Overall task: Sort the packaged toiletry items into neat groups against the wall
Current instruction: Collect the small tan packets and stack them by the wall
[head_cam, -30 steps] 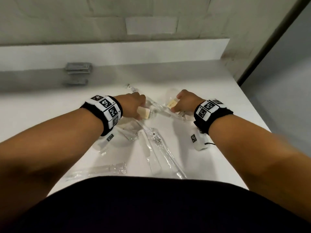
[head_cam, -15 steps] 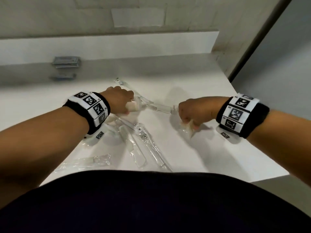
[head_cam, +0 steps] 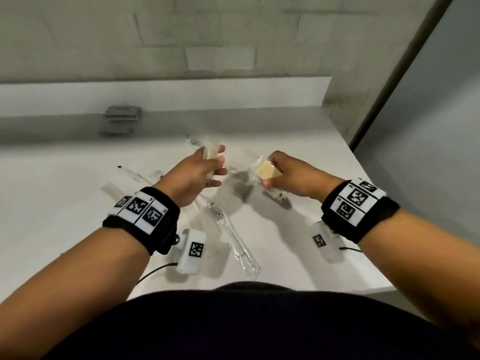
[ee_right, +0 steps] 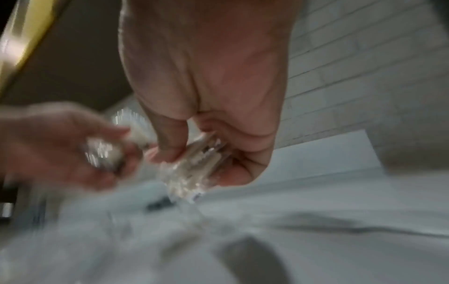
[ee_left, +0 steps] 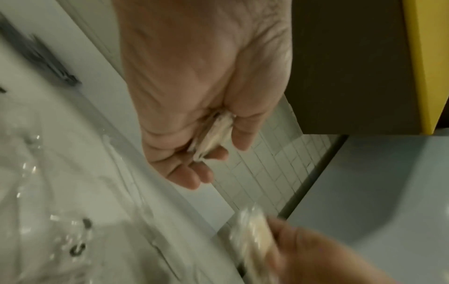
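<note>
My left hand (head_cam: pixel 207 167) is raised over the white counter (head_cam: pixel 65 198) and grips a cream soap bar in clear wrap (head_cam: pixel 211 150); the left wrist view shows that soap bar (ee_left: pixel 213 138) pinched between fingers and thumb. My right hand (head_cam: pixel 283 172) holds a second wrapped cream soap bar (head_cam: pixel 267 170), blurred in the right wrist view as the wrapped soap bar (ee_right: pixel 192 169). Several long clear-wrapped items (head_cam: pixel 233 240) lie on the counter below and between my wrists.
A stack of grey packets (head_cam: pixel 122 115) leans against the low white back ledge (head_cam: pixel 233 94) at the far left. The counter's right edge (head_cam: pixel 368 183) runs diagonally beside a drop to the floor. A tiled wall rises behind.
Both hands have lifted off the counter, each carrying a wrapped soap bar. The left hand rose forward; the right came back toward the middle.
</note>
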